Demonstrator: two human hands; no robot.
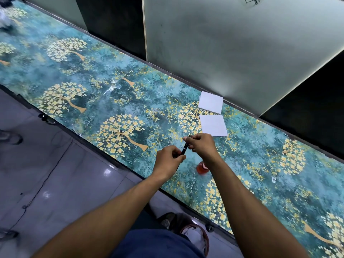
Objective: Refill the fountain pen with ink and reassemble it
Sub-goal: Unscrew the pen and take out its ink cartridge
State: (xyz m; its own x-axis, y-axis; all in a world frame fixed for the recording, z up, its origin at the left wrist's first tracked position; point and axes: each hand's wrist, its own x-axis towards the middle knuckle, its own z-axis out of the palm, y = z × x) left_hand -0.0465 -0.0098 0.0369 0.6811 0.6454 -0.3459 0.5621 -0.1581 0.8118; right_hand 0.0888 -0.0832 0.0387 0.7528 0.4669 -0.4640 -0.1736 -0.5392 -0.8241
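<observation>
Head view shows both hands, left hand (168, 159) and right hand (202, 145), pinching opposite ends of the fountain pen (184, 148) above the bench (93, 101) (probably to twist it), ink bottle (202, 168) close below.

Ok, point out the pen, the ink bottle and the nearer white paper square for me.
fountain pen (184, 148), head view, on the black barrel between the hands.
ink bottle (201, 169), head view, on its reddish body.
nearer white paper square (213, 125), head view, on its middle.

Surroundings: patterned table against a panelled wall.
Long table (78, 75) covered in teal cloth with golden trees. Two white paper squares (213, 114) lie near the wall (232, 43), just apart. Grey tiled floor (46, 174); cable (35, 194) trailing across it.
</observation>
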